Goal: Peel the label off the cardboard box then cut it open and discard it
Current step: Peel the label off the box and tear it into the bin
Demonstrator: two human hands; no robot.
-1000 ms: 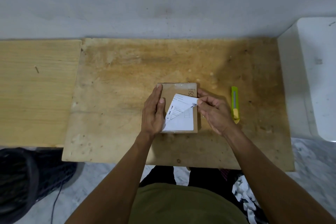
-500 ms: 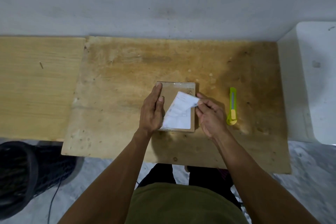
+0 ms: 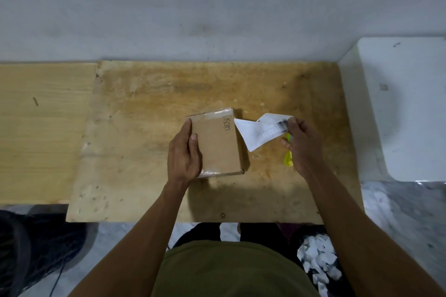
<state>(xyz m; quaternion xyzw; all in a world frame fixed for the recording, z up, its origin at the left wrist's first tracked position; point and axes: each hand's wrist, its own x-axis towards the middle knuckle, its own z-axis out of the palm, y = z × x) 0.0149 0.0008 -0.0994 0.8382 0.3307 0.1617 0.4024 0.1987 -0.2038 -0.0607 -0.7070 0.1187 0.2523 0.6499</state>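
A flat brown cardboard box (image 3: 218,144) lies on the worn plywood board (image 3: 149,108), its top bare with some black writing near the far right corner. My left hand (image 3: 184,154) rests on the box's left edge, thumb on top, holding it down. My right hand (image 3: 303,146) pinches the white label (image 3: 259,132), which hangs clear of the box to its right, curled with a barcode at the pinched corner. A yellow-green utility knife (image 3: 288,160) lies on the board mostly hidden under my right hand.
A paler wooden board (image 3: 41,132) adjoins on the left. A white appliance-like block (image 3: 405,108) stands at the right. A black mesh bin (image 3: 29,248) sits on the floor at lower left, torn white paper scraps (image 3: 318,260) at lower right.
The label, half lifted from the box before, has come fully off and moved right in my right hand. My left hand stays on the box's left edge.
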